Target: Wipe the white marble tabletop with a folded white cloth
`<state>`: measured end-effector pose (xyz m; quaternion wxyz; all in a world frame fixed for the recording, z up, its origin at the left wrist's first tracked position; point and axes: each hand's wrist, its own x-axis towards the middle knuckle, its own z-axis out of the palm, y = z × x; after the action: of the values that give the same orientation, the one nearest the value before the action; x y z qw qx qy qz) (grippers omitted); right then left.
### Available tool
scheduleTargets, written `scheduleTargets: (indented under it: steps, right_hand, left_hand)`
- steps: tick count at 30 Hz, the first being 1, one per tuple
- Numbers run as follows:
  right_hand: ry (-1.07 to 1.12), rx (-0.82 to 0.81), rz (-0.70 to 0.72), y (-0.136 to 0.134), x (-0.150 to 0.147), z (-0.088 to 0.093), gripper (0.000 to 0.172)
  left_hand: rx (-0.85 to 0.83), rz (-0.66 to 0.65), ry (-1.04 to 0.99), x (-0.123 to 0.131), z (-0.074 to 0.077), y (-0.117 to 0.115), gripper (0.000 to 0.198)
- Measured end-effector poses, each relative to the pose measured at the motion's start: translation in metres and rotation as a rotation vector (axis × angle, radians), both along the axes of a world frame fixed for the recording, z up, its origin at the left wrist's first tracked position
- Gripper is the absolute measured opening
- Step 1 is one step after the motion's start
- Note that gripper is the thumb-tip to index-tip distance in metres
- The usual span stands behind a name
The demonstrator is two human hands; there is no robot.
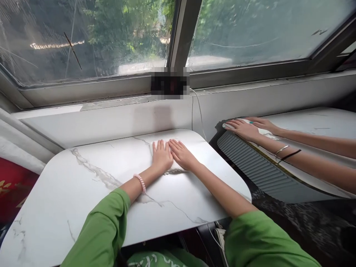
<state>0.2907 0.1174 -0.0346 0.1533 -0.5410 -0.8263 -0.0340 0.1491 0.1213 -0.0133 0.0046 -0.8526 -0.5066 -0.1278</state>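
Observation:
My left hand [161, 155] lies flat on a white cloth [175, 167], its fingers stretched toward the window. Beside it, my right hand [183, 155] presses on the same cloth, also flat with fingers extended. The two hands almost touch at the fingers. Most of the cloth is hidden under them. It rests near the far edge of a white table [91, 200] with grey marble veins and rounded corners. A pink-and-white beaded bracelet [139, 183] circles my left wrist.
At the right, another person's hands [247, 129] lie on a white cloth on a second table [311, 116] with a ribbed side. Beyond the tables run a low white wall [111, 124] and windows. A pale cable [199, 107] hangs down the wall. White curtain fabric [23, 142] hangs at left.

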Motion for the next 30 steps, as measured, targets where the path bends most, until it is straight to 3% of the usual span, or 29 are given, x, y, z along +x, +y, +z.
scheduleTargets:
  steps: [7, 12, 20, 30]
  right_hand:
    - [0.031, 0.034, 0.001, -0.121, 0.06, -0.007, 0.055]
    - [0.036, 0.01, -0.059, -0.158, 0.088, -0.014, 0.056]
    - [0.107, 0.022, -0.117, -0.132, 0.103, -0.019, 0.056]
    - [0.183, -0.054, -0.1, -0.039, 0.114, -0.002, 0.051]
  left_hand:
    - [-0.081, -0.207, 0.041, 0.046, 0.005, -0.103, 0.057]
    - [-0.102, -0.265, 0.072, 0.068, 0.006, -0.133, 0.059]
    - [-0.083, -0.268, 0.008, 0.082, 0.003, -0.109, 0.059]
    - [-0.107, -0.138, -0.083, 0.11, -0.002, -0.031, 0.057]
